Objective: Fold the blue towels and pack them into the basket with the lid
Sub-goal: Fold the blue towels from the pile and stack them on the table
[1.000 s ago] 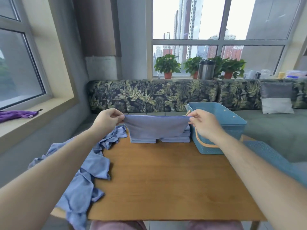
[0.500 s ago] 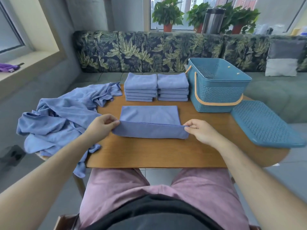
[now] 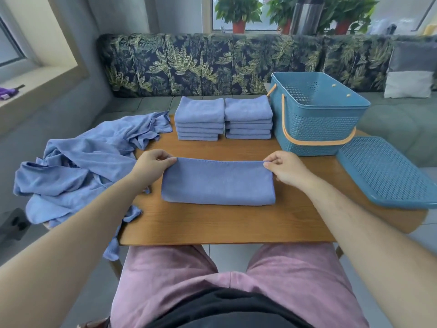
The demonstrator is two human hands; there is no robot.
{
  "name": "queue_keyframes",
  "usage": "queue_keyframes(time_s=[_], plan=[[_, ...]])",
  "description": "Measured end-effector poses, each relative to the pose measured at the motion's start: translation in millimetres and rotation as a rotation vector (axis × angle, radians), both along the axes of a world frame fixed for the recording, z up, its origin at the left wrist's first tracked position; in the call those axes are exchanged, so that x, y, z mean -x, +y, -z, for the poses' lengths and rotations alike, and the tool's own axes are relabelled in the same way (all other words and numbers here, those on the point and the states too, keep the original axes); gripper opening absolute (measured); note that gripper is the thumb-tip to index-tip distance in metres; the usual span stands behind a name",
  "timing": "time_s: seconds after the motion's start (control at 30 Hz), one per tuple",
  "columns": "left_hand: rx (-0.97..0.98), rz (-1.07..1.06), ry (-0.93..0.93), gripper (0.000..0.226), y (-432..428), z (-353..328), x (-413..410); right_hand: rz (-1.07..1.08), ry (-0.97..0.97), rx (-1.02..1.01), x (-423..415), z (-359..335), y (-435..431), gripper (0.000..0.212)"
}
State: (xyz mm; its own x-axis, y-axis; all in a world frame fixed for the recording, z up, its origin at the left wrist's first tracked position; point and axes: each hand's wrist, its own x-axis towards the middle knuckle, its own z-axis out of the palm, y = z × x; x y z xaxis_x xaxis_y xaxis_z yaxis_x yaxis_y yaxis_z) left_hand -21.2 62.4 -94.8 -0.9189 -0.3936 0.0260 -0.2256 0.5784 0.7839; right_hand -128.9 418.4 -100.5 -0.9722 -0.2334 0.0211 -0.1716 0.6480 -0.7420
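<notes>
A blue towel (image 3: 217,183) lies folded in half on the wooden table (image 3: 212,223) in front of me. My left hand (image 3: 151,165) pinches its far left corner and my right hand (image 3: 285,168) pinches its far right corner. Two stacks of folded blue towels (image 3: 201,114) (image 3: 248,112) stand side by side at the table's far edge. A heap of unfolded blue towels (image 3: 80,171) spills over the table's left side. The open blue basket (image 3: 316,129) with an orange handle stands at the far right. Its lid (image 3: 387,171) lies flat beside it.
A leaf-patterned sofa (image 3: 201,65) runs behind the table, with a grey and white cushion (image 3: 411,74) on the right. Potted plants (image 3: 238,10) and a metal canister (image 3: 306,15) stand on the windowsill. My lap in pink trousers (image 3: 234,285) is under the table's near edge.
I lowered the held-up towel onto the table, then carried its near edge away from me over the far edge, folding it in half. The camera tilted downward.
</notes>
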Motion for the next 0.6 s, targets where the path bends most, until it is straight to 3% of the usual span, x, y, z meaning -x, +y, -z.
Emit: queue_keyframes(time_s=[0.4,0.5,0.6], plan=[[0.234,-0.107,-0.028,0.015,-1,50,69,0.09,0.074,-0.283,42,36,-26,0.008],[0.629,-0.184,0.046,0.025,20,47,62,0.135,0.24,-0.485,24,32,-41,0.037],[0.647,0.064,0.232,0.029,67,45,55,0.006,0.339,-0.475,-9,25,-80,0.05]])
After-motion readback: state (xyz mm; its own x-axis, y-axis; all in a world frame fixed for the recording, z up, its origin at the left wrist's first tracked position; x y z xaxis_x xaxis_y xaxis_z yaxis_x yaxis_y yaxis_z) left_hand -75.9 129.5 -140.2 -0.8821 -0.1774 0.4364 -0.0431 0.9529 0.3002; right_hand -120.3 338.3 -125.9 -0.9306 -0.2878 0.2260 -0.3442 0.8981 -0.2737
